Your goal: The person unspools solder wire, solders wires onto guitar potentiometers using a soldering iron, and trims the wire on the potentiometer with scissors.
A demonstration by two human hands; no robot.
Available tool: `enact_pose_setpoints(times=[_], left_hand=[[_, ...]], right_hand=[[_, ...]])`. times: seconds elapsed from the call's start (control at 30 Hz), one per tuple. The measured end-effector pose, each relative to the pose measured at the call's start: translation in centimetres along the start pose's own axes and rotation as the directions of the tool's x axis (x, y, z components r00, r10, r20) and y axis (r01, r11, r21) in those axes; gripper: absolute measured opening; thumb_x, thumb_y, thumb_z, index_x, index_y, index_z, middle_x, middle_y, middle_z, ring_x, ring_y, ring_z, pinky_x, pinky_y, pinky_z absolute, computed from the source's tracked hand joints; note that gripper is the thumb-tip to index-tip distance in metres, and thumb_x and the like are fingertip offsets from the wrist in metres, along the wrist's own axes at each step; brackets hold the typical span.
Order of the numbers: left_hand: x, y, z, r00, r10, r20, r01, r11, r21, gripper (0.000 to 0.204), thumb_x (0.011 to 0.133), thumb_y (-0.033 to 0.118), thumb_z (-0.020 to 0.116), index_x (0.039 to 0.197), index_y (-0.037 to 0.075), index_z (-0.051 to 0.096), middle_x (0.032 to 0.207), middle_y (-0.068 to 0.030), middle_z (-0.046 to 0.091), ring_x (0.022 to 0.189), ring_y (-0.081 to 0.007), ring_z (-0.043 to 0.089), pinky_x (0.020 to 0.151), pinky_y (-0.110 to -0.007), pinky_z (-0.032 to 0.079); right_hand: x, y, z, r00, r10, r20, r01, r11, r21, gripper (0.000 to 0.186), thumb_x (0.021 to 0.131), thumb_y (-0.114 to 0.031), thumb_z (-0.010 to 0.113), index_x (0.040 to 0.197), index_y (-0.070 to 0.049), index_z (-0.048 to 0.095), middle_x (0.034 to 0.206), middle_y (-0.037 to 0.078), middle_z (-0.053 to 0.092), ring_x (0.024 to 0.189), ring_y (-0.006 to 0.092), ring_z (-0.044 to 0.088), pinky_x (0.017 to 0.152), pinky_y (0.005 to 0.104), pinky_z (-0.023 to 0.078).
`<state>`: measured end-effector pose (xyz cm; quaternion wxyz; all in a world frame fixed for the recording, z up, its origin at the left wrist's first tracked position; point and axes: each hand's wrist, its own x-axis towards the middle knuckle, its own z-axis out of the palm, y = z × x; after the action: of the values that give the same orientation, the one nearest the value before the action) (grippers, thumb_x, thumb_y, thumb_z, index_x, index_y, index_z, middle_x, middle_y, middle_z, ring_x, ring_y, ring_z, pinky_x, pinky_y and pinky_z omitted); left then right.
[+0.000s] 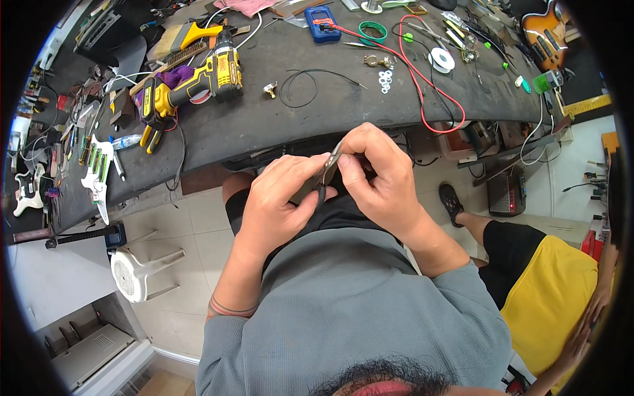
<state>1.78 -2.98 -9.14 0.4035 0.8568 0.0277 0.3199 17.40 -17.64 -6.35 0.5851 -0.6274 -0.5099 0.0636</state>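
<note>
Fingers of the left hand [281,195] wrap a small plier-like tool [329,162], its dark handle showing by the thumb and its metal end slanting up toward the right hand [380,175]. The right thumb and forefinger come in close at that metal end; from where I stand I can't tell whether they pinch anything. All this sits over the person's lap, just off the near edge of the dark workbench [254,129]. On the bench lie a yellow-and-black drill [224,71], a small metal part [270,90] and a cluster of white rings, while someone in yellow [548,284] sits to the right
</note>
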Motion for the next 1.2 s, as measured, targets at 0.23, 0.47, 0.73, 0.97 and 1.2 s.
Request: enact_pose_setpoints(times=[0.23, 0.47, 0.73, 0.97, 1.2], left_hand=[[0.0, -0.1, -0.1, 1.0, 0.024, 0.002, -0.024, 0.999, 0.037, 0.063, 0.077, -0.01, 0.077, 0.138, 0.006, 0.076, 0.113, -0.0128, 0.082, 0.097, -0.0337, 0.077, 0.087, -0.043, 0.06], [-0.1, 0.8, -0.5, 0.997, -0.066, 0.05, 0.07, 0.993, -0.091, 0.06, 0.079, -0.007, 0.082, 0.137, 0.005, 0.076, 0.106, -0.0114, 0.082, 0.094, -0.0308, 0.079, 0.086, -0.041, 0.061], [-0.9, 0.4, -1.3, 0.951, -0.308, 0.036, 0.296, 0.867, -0.4, 0.055, 0.084, -0.001, 0.091, 0.137, 0.0, 0.076, 0.107, -0.0109, 0.085, 0.101, -0.0211, 0.081, 0.096, -0.036, 0.061], [-0.5, 0.0, -1.6, 0.991, -0.134, -0.025, 0.13, 0.982, -0.135, 0.057, 0.078, 0.0, 0.094, 0.133, 0.003, 0.077, 0.112, -0.0107, 0.084, 0.101, -0.0276, 0.081, 0.092, -0.039, 0.062], [0.4, 0.3, -0.7, 0.999, 0.04, 0.027, -0.041, 0.999, 0.031, 0.059, 0.078, 0.0, 0.089, 0.135, 0.005, 0.076, 0.114, -0.013, 0.082, 0.096, -0.0335, 0.077, 0.088, -0.043, 0.06]], right_hand=[[0.1, 0.5, 0.2, 0.995, -0.097, -0.013, 0.097, 0.995, -0.038, 0.012, 0.097, 0.008, 0.07, 0.105, -0.001, 0.067, 0.09, 0.009, 0.065, 0.072, 0.022, 0.063, 0.064, 0.0367, 0.051], [0.5, 0.4, -0.6, 0.989, -0.141, 0.05, 0.146, 0.98, -0.132, 0.015, 0.094, 0.006, 0.072, 0.105, -0.003, 0.067, 0.084, 0.01, 0.065, 0.07, 0.0289, 0.067, 0.062, 0.0409, 0.052], [1.3, 0.3, -1.6, 0.982, -0.139, 0.125, 0.159, 0.972, -0.17, 0.014, 0.093, 0.003, 0.075, 0.104, -0.004, 0.067, 0.085, 0.011, 0.066, 0.07, 0.0306, 0.068, 0.063, 0.0413, 0.053], [0.9, 0.1, -1.6, 0.991, -0.047, 0.121, 0.055, 0.996, -0.063, 0.012, 0.096, 0.005, 0.073, 0.104, -0.002, 0.067, 0.087, 0.011, 0.066, 0.07, 0.0284, 0.067, 0.063, 0.0394, 0.053], [0.6, 0.1, -1.0, 0.993, -0.074, 0.092, 0.076, 0.997, -0.021, 0.012, 0.099, 0.006, 0.07, 0.108, -0.002, 0.066, 0.089, 0.011, 0.068, 0.072, 0.0266, 0.069, 0.064, 0.038, 0.055]])
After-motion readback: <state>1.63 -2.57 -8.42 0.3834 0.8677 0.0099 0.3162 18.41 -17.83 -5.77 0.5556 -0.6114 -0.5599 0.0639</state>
